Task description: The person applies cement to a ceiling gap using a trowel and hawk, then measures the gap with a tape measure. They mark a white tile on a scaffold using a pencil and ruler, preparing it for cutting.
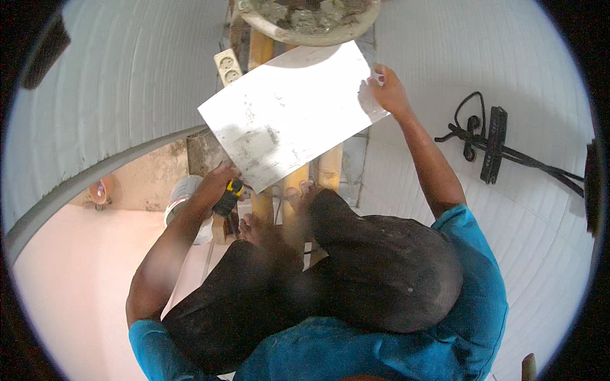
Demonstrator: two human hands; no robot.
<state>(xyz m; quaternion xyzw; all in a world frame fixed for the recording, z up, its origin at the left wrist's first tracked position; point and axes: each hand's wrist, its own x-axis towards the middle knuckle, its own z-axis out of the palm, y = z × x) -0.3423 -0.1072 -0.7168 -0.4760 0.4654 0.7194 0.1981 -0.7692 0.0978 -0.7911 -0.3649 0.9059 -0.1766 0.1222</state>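
White panel is in front of you, slanted over the yellow poles, smudged grey toward its left and near parts. Your left hand is at its near-left end, fingers closed around a yellow-and-black hand tool, looks like a tape measure. Tool's far end sits just beside the panel's near corner; can't tell if it touches. Your right hand is at the panel's right end, fingers bent over the edge; can't tell if they pinch it or only rest there.

Around it: round basin with lumpy grey stuff inside, right at the panel's far edge. Contact unclear, but there's little room on that side. Two-outlet socket block pokes out past the far-left edge, its near end hidden by the panel. Panel also hides the middle of the poles.

Your feet are on or right by the poles, near side. Your knees, in dark trousers, fill the near side, right one bulkier in view. White bucket on the left, partly behind your left forearm. Small orange item farther left, can't identify it. Right side: black bracket and black cables against the white ribbed wall, well apart from your right arm.
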